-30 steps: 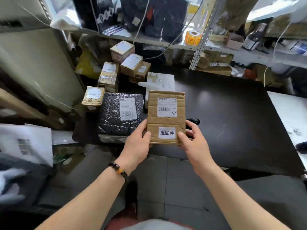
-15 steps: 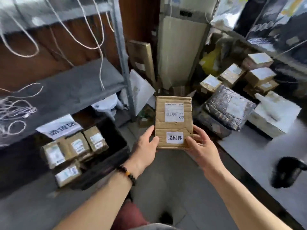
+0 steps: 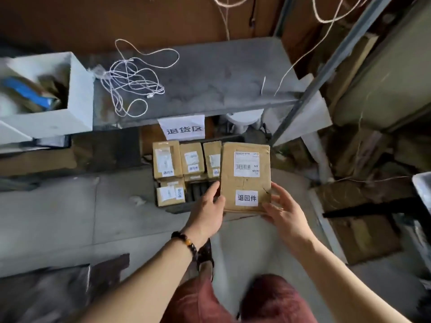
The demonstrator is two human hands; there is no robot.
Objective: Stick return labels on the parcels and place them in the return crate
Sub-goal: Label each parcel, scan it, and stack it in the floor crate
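Note:
I hold a flat brown cardboard parcel (image 3: 245,183) between both hands above the right side of the black return crate (image 3: 198,192) on the floor. It bears a white shipping label and a white return label (image 3: 246,197) near its lower edge. My left hand (image 3: 207,210) grips its lower left edge, thumb on top. My right hand (image 3: 283,212) grips the lower right corner. Several labelled small parcels (image 3: 166,159) lie in the crate's left and back parts.
A grey shelf (image 3: 210,82) with tangled white cord (image 3: 130,82) overhangs the crate; a white paper sign (image 3: 183,129) hangs from its edge. A white bin (image 3: 46,94) sits at left. A metal upright (image 3: 314,87) and cardboard stand at right. My legs are below.
I have turned left from the black table towards the floor crate, carrying the parcel in both hands. The parcel now hangs over the crate's right side.

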